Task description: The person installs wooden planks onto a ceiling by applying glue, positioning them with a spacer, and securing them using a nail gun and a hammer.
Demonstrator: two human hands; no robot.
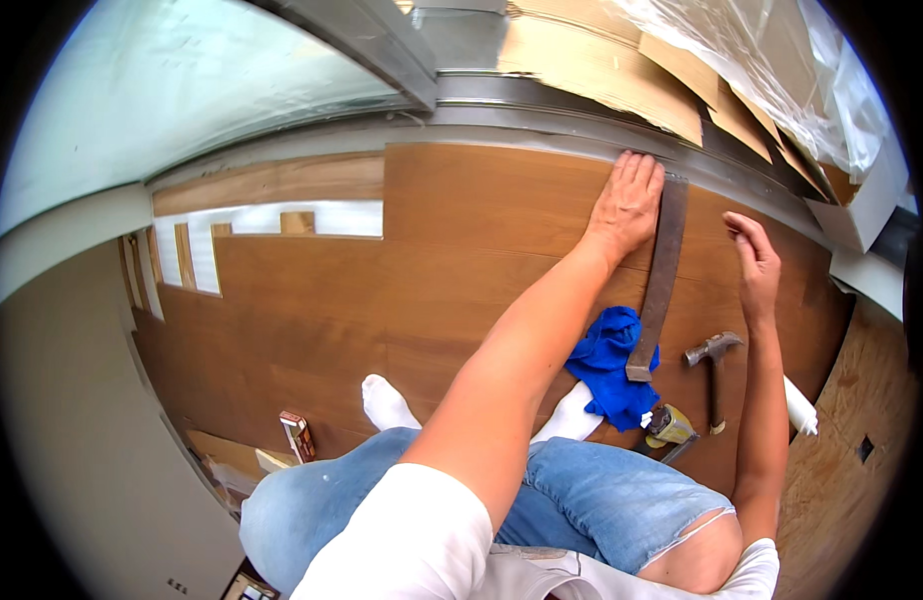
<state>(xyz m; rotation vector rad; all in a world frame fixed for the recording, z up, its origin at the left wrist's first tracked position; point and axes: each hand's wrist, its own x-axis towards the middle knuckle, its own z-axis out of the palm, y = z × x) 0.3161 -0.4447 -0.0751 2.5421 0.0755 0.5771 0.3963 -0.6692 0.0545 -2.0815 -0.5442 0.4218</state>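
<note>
My left hand presses flat, fingers spread, on the last brown plank beside the steel pull bar at upper right; my right hand hovers open, empty (hammer unused); uncovered underlay remains upper left

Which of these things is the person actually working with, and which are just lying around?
In use:
left hand flat on the wood floor plank
metal pull bar, beside right hand

Lying about:
hammer
blue cloth
white tube
small wood block
</note>
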